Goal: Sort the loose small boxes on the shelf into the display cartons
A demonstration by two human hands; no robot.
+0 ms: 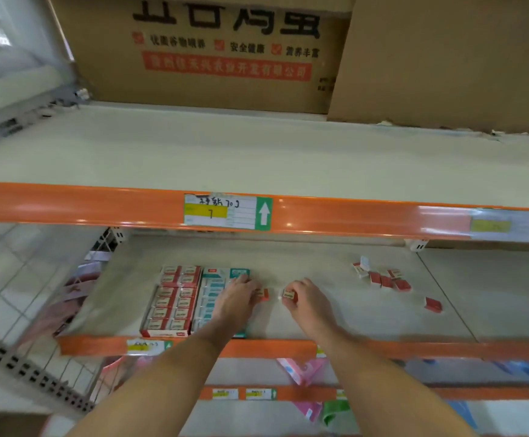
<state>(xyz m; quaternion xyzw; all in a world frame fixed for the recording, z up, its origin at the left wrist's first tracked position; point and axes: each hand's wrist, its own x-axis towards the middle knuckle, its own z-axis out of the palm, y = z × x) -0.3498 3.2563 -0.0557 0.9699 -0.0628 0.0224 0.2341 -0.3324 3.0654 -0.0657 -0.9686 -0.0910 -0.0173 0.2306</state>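
Two display cartons sit side by side on the middle shelf: a red carton filled with several small red boxes, and a teal carton of white-and-teal boxes to its right. My left hand reaches over the teal carton and pinches a small red box at its fingertips. My right hand holds another small red box between thumb and fingers. Several loose red boxes lie in a heap at the shelf's right, and one more lies apart, nearer the front.
An orange rail with a price label edges the bare upper shelf, which carries large cardboard boxes at the back. An orange front rail edges the middle shelf. Lower shelves hold pink and green packets. Tiled floor lies left.
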